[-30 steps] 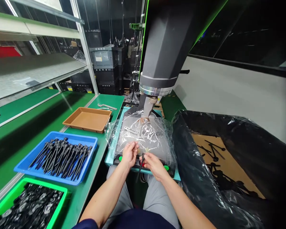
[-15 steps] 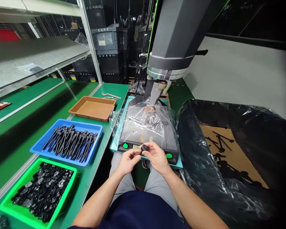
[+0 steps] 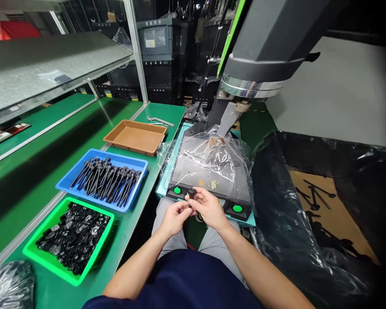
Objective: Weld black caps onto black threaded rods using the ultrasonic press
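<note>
A black plastic part with a round, knob-like head [image 3: 191,192] is held in front of the press, above my lap. My right hand [image 3: 209,209] pinches it just below the head with thumb and fingers. Lower down, my left hand [image 3: 175,218] closes its fingertips on the same part, whose lower end the fingers hide. Black rods with thick heads [image 3: 104,180] lie in a blue tray [image 3: 61,185] to the left. Small black, ring-like pieces [image 3: 73,236] fill a green tray [image 3: 48,271] closer to me.
Ahead stands a press with a slanted metal horn [image 3: 228,119] over a plastic-covered base [image 3: 196,171]. Green buttons [image 3: 177,189] sit on its front. A brown tray [image 3: 131,136] and wrench [image 3: 160,121] lie left. Right is a black-lined bin [image 3: 276,214] with black rods on cardboard.
The view has shifted, so the benches and press appear farther right. Both hands still hold the black part, whose head now points more upward between my fingers.
</note>
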### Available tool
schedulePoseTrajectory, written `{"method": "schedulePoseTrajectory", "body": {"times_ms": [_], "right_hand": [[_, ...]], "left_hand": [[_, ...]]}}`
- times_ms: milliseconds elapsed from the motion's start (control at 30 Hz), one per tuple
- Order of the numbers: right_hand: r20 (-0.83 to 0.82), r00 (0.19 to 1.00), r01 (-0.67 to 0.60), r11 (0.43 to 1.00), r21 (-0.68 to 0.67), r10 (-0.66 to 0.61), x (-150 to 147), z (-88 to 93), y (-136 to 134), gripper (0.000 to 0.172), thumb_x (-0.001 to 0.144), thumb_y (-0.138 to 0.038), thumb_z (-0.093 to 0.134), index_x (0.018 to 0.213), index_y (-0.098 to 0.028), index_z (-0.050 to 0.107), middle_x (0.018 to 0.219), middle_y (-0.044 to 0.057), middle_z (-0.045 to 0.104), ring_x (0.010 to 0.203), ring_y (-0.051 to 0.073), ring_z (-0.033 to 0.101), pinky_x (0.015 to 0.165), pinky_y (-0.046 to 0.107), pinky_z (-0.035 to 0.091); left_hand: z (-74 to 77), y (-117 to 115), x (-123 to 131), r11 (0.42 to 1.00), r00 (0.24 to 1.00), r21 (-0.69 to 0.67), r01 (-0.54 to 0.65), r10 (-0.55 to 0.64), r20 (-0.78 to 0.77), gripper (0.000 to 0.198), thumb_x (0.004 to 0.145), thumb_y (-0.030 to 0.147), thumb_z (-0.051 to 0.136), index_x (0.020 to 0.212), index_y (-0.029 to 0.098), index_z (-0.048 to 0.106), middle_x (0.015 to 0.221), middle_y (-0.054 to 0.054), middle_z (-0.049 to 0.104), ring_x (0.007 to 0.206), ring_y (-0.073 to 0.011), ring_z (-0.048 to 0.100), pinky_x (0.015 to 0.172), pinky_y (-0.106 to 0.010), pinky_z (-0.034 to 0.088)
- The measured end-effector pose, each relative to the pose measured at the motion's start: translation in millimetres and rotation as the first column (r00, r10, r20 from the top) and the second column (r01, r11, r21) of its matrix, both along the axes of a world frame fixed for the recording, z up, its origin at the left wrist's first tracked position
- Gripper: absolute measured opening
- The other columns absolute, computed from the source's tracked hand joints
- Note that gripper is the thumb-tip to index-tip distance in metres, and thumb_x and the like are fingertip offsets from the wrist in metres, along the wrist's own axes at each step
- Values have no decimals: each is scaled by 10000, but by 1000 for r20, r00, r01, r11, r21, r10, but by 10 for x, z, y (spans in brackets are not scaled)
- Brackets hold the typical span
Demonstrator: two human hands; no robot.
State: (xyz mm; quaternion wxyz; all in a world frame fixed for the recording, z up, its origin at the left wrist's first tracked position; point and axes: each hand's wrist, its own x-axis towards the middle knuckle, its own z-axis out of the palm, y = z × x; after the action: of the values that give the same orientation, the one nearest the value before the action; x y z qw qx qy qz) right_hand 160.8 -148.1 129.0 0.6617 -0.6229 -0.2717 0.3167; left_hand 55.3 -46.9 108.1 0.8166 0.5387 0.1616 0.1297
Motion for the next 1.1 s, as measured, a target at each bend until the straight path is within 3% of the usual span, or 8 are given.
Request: {"method": "schedulePoseTrajectory", "body": {"times_ms": [100,267,600,700,800,900,1000,1100], "right_hand": [[-89,996,19,1000,9,-18,-34,1,89,458,712,-428,758,1051,-195,555,864,42,684,647,161,623,486,262,504],[-140,990,-5,1000,-2,4,-82,-55,206,463,702,-400,768,1051,-202,538,833,17,651,582,139,581,424,240,460],[20,1000,-7,998,-58,8,-193,-83,463,380,666,-298,743,995,-202,578,728,-21,587,641,150,548,569,280,466],[75,996,-36,993,-112,45,-231,-102,534,455,670,-323,751,1077,-217,578,735,-23,571,638,159,537,575,296,473],[66,992,-102,994,-49,105,-226,-98,524,585,663,-363,782,1174,-218,538,842,16,594,723,176,569,618,303,496],[41,985,-167,986,-4,167,-172,-77,398,575,702,-432,766,1175,-205,531,919,59,618,791,189,597,676,318,519],[32,977,-210,976,-50,212,-115,-78,205,512,753,-482,734,1138,-190,565,887,72,640,803,196,615,737,341,536],[18,978,-207,976,-70,209,-86,-98,10,505,744,-507,744,1103,-182,601,871,82,654,803,206,630,742,345,550]], "left_hand": [[13,-3,-69,996,1000,-86,9,-10,-11,226,746,342,752,832,133,746,754,-82,685,722,-171,610,745,-265,484],[-23,32,-174,997,1000,-74,-14,12,-27,209,771,329,731,870,144,735,795,-73,699,715,-159,634,722,-259,495],[122,86,-293,993,994,-76,-94,90,-60,212,724,329,772,802,143,709,720,-50,676,667,-152,619,688,-267,504],[176,123,-368,993,992,-38,-109,106,-74,219,718,333,767,821,152,698,752,-47,683,684,-154,626,711,-278,509],[275,318,-533,979,971,138,-151,173,-165,221,735,330,734,857,148,696,766,-57,695,682,-164,639,672,-272,504],[420,770,-793,850,893,471,-236,381,-240,221,749,312,703,904,154,699,782,-63,710,692,-174,647,632,-263,494],[568,1394,-1051,569,748,782,-256,629,-212,271,765,302,675,997,165,706,916,-70,728,801,-189,664,732,-288,516],[647,1949,-1176,343,582,939,-15,767,-271,283,814,289,621,1061,179,707,1022,-65,730,916,-196,666,848,-299,501]]}}
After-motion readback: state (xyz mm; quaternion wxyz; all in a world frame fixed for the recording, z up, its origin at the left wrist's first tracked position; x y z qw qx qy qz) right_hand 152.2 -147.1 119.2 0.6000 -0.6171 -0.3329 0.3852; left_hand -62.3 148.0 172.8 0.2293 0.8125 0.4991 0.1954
